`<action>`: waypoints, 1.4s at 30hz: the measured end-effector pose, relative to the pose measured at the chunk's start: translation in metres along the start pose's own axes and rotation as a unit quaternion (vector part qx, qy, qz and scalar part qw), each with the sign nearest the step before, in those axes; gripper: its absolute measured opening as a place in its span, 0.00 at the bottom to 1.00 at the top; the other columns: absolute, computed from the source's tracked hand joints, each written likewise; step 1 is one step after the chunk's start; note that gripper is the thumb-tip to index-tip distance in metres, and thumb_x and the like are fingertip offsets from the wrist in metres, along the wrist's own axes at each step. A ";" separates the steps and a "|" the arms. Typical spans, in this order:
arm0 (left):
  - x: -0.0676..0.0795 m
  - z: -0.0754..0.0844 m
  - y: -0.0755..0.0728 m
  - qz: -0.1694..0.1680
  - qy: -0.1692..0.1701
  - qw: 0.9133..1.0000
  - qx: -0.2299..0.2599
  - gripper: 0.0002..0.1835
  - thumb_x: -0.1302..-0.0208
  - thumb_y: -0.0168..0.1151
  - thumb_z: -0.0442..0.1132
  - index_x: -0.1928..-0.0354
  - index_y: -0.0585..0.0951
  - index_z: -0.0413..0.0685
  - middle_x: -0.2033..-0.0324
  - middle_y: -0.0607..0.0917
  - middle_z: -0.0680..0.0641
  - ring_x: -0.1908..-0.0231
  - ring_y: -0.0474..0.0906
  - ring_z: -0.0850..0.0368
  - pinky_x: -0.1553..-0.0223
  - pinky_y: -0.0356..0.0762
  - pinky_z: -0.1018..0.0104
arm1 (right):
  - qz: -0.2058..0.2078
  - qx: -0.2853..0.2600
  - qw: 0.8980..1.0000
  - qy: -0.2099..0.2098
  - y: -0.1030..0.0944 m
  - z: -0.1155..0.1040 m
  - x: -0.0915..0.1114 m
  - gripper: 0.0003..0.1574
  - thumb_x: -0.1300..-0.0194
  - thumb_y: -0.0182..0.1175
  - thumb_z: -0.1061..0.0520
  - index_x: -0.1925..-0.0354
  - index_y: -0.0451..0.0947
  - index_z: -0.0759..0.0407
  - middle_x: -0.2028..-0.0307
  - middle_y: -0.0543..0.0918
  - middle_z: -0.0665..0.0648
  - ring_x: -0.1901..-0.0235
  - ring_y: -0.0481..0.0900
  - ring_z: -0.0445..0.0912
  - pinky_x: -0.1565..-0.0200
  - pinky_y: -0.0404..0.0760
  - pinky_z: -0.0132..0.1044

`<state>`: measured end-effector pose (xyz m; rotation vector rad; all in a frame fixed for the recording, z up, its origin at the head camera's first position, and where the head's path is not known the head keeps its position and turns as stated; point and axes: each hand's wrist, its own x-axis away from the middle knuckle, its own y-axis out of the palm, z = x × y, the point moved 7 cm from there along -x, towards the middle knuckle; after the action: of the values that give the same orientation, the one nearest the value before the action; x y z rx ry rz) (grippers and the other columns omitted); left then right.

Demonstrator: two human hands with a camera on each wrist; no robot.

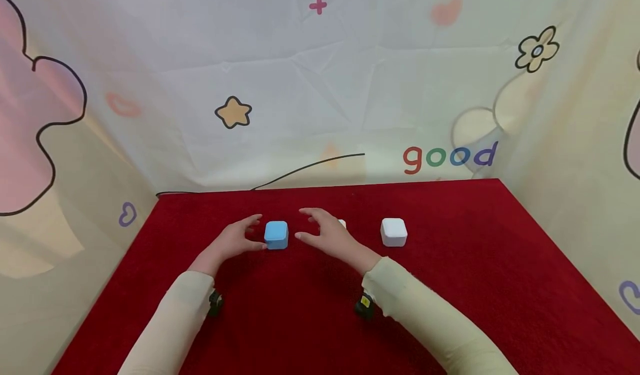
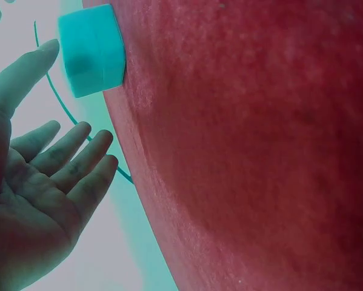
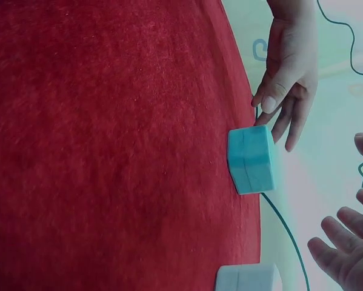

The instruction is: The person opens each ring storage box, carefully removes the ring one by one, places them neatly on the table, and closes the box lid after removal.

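A blue rounded cube (image 1: 276, 235) sits on the red cloth, between the two hands. My left hand (image 1: 235, 239) is on its left side, fingers parted and slightly bent; the thumb tip (image 2: 50, 46) is right at the cube's edge, and whether it touches I cannot tell. On the other side, my right hand (image 1: 330, 235) hovers with relaxed fingers, a gap between it and the cube. In the right wrist view, the blue cube (image 3: 251, 160) stands between the left hand (image 3: 292, 73) and the right hand (image 3: 351, 251). Neither hand grips anything.
A white rounded cube (image 1: 394, 232) stands right of the right hand. Another pale block (image 1: 342, 223) shows only a corner behind that hand. Red cloth (image 1: 300, 319) covers the table. A printed curtain (image 1: 280, 47) hangs behind and at both sides.
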<state>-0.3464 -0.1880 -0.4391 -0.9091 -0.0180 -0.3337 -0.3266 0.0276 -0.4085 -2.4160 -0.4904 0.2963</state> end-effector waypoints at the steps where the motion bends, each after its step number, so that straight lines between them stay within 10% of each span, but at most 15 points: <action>1: 0.000 0.000 0.001 -0.001 -0.001 1.000 0.000 0.44 0.36 0.71 0.41 0.23 0.61 0.38 0.28 0.69 0.31 0.30 0.70 0.31 0.36 0.78 0.42 | -0.001 0.000 1.000 0.000 0.001 0.000 -0.001 0.38 0.29 0.65 0.52 0.27 0.66 0.60 0.28 0.71 0.64 0.31 0.73 0.61 0.34 0.77 0.57; 42: -0.020 -0.009 0.019 -0.026 0.012 0.999 0.018 0.37 0.39 0.72 0.34 0.29 0.69 0.34 0.35 0.78 0.31 0.36 0.75 0.34 0.32 0.73 0.39 | -0.025 -0.058 0.995 0.076 0.052 0.022 -0.027 0.39 0.29 0.64 0.54 0.26 0.64 0.62 0.29 0.73 0.64 0.34 0.77 0.59 0.36 0.80 0.52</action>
<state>-0.3613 -0.1782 -0.4623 -0.8707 -0.0260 -0.3919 -0.3441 -0.0084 -0.4562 -2.5104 -0.5100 0.0626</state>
